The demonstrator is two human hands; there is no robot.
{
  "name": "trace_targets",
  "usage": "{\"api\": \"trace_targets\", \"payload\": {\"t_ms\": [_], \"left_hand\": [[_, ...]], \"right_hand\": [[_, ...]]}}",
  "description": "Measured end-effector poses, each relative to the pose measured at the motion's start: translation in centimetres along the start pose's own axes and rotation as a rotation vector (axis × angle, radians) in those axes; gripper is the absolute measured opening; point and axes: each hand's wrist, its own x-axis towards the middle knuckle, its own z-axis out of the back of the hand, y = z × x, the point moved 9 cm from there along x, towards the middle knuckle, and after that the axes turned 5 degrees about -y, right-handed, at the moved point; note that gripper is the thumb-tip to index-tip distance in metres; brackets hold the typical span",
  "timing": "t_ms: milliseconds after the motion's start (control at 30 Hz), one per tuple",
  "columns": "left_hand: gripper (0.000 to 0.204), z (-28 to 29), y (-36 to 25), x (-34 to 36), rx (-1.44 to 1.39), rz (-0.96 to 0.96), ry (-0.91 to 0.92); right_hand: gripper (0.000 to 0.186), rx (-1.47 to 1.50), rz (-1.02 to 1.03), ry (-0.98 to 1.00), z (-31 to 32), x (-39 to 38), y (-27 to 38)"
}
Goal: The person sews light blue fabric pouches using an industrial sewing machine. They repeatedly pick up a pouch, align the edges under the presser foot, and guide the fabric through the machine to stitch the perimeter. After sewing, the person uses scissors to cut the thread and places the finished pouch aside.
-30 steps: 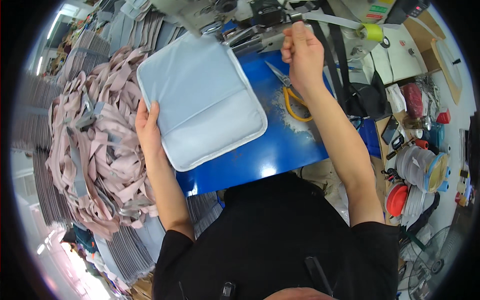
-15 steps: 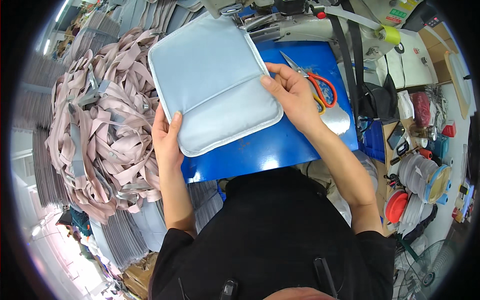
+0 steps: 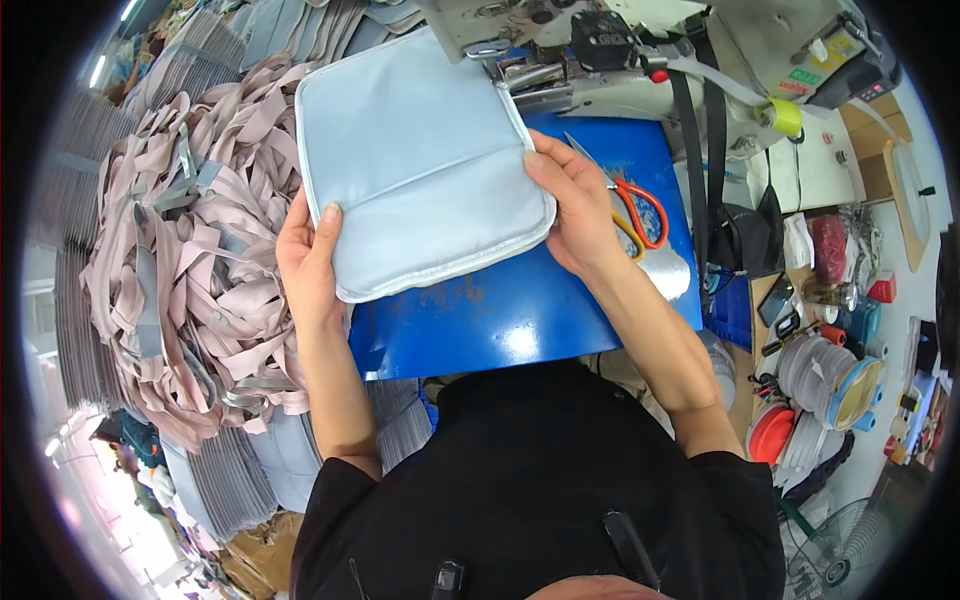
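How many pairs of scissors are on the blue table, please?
1: red-and-yellow-handled scissors, on the blue table, right of the pale pad; others may be hidden under it.

A glossy blue desk is stretching across the middle of the scene, its top showing a pale worn patch at right and dark scuffs left of center. Scissors with red and yellow handles are lying on the right side, blades pointing far and left. Light is glaring off the surface toward the near edge.
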Motion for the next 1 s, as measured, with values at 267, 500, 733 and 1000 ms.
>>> {"api": "trace_targets", "payload": {"t_ms": [267,500,733,1000], "left_hand": [[0.048,-0.5,-0.5,5.6,-0.046,-0.036,0.063],[0.049,0.8,-0.3,6.1,-0.131,-0.055,0.003],[0.058,-1.5,1.4,5.7,-0.06,0.044,0.034],[0.068,3.3,10.4,0.7,-0.194,0.136,-0.07]], "right_hand": [[0.035,-0.262,-0.006,-0.039,1.3,3.8,1.2],[0.024,-1.097,1.473,-0.419,-1.3,-6.4,33.4],[0.056,-1.472,0.655,-0.966,17.9,4.3,63.7],[0.05,-1.179,0.925,-0.832,20.6,1.5,57.7]]}}
